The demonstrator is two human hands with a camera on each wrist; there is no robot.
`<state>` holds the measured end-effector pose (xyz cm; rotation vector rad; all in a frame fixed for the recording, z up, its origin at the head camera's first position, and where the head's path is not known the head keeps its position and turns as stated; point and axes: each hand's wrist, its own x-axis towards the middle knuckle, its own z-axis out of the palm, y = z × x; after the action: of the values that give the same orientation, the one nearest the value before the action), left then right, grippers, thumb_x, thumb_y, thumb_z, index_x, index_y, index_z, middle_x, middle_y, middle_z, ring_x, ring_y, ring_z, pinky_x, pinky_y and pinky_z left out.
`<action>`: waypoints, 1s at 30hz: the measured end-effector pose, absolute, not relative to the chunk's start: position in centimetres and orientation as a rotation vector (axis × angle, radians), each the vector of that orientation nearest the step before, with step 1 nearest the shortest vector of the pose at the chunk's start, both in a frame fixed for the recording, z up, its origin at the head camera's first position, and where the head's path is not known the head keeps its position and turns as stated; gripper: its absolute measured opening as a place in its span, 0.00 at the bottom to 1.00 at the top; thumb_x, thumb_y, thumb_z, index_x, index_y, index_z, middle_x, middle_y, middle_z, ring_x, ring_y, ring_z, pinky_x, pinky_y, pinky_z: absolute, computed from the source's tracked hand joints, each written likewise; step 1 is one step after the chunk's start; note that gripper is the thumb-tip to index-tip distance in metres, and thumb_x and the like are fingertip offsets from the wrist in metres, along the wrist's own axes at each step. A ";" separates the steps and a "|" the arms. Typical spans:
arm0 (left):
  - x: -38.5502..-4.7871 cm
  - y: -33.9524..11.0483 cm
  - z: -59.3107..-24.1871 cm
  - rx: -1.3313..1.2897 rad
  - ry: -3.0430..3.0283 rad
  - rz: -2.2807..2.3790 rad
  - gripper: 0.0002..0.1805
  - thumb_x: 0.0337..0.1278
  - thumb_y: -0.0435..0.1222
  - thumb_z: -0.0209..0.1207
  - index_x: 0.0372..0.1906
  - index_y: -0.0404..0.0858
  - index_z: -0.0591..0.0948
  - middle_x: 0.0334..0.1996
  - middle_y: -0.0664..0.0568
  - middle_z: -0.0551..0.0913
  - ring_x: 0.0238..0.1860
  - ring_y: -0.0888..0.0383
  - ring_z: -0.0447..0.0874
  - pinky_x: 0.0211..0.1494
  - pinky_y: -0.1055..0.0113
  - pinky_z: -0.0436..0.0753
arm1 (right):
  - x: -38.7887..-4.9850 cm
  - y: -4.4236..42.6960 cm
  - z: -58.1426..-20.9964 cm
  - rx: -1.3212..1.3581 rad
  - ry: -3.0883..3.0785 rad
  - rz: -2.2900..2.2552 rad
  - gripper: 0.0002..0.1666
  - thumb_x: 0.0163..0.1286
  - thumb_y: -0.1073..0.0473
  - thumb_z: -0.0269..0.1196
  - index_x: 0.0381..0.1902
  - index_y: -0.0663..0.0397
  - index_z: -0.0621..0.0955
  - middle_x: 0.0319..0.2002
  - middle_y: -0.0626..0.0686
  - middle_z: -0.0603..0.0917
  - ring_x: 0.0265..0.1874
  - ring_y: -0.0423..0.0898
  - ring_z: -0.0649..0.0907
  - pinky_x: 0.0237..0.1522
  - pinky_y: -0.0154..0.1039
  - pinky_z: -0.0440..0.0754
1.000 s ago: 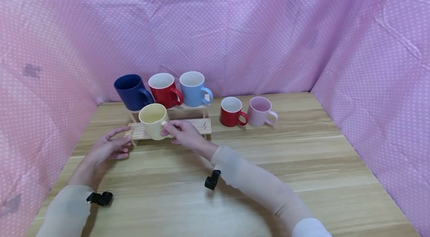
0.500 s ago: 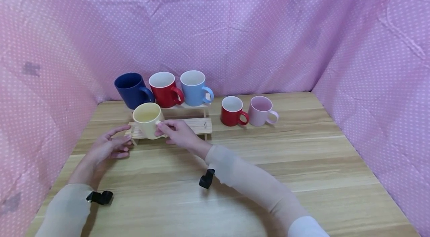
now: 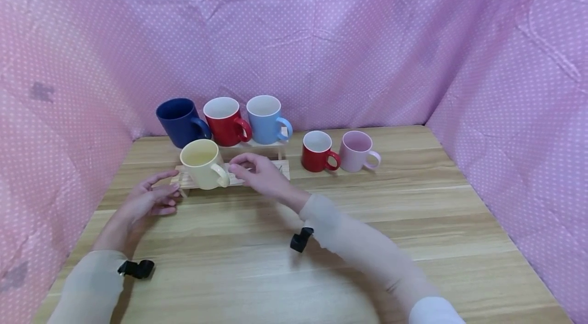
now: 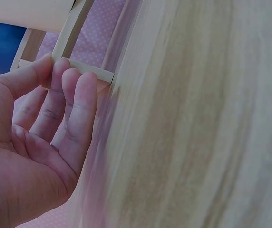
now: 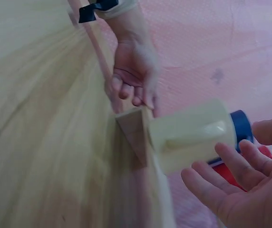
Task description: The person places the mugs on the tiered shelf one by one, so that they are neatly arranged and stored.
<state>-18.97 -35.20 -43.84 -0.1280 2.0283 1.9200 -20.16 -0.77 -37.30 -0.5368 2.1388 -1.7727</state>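
A pale yellow mug [image 3: 202, 165] stands upright at the left end of the lower step of a two-step wooden rack [image 3: 277, 167], its handle toward the right. My right hand [image 3: 264, 176] is just right of that handle, apart from it; the right wrist view shows the fingers [image 5: 202, 183] spread and holding nothing beside the yellow mug [image 5: 193, 135]. With thumb and fingertips, my left hand [image 3: 146, 201] pinches the rack's left end, as the left hand [image 4: 45, 128] shows at the wooden frame [image 4: 95, 72] in the left wrist view.
Dark blue [image 3: 180, 122], red [image 3: 225, 122] and light blue [image 3: 264, 121] mugs stand on the upper step. Right of the rack, a small red mug [image 3: 315, 153] and a pink mug [image 3: 354, 152] stand on the wooden table [image 3: 367, 222]. Pink dotted cloth [image 3: 321, 48] surrounds the table.
The yellow mug moved left along the lower step. My right hand let go of its handle and drew back to the right. The left hand has stayed at the rack's end.
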 end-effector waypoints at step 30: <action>-18.7 -34.7 -43.7 -0.165 2.075 1.901 0.26 0.70 0.40 0.64 0.69 0.52 0.71 0.37 0.53 0.87 0.32 0.60 0.85 0.42 0.58 0.90 | -22.7 28.5 -40.8 -0.251 2.776 -1.671 0.41 0.78 0.51 0.60 0.79 0.62 0.57 0.75 0.67 0.62 0.73 0.67 0.61 0.69 0.66 0.66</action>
<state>-18.65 -34.65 -43.66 -0.1653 2.0754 1.9012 -22.66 28.50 -40.80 -0.2510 2.7755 -1.6714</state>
